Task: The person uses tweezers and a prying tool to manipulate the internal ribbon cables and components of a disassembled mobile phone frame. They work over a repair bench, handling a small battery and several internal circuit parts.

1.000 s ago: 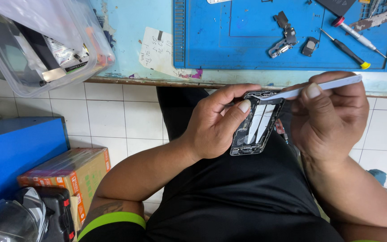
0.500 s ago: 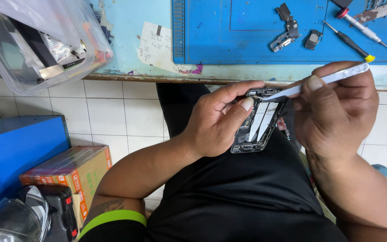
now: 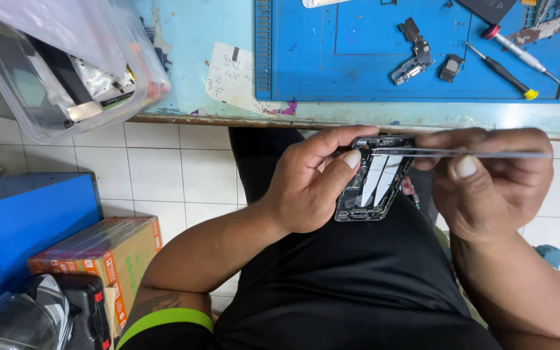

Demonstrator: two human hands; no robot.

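— Two hands meet over the lap in the head view, just near of the bench edge. What's the left hand (image 3: pixel 309 191) got?

— It's wrapped around an opened phone body (image 3: pixel 374 181), thumb pressed along its left side, fingers curled over the far end. Insides face up, with pale strips running lengthwise.

— And the right hand (image 3: pixel 487 178)?

— Pinching a pair of thin silvery tweezers (image 3: pixel 461 153), thumb and fingers clamped on them. They lie almost level, tips pointing left and reaching over the phone's far end. Whether the tips hold anything, I cannot tell.

— Beyond them, on the bench?

— Far side, a blue work mat (image 3: pixel 358 58) with small loose metal parts (image 3: pixel 413 55), a black screwdriver with a yellow cap (image 3: pixel 503 72) and one with a red collar (image 3: pixel 520 50). Left of the mat, a scribbled paper scrap (image 3: pixel 234 74).

— Further left?

— A clear plastic tub (image 3: pixel 66 71) overhangs the bench edge. Near left on the floor: a blue case (image 3: pixel 27 220) and a cardboard box (image 3: pixel 108 256).
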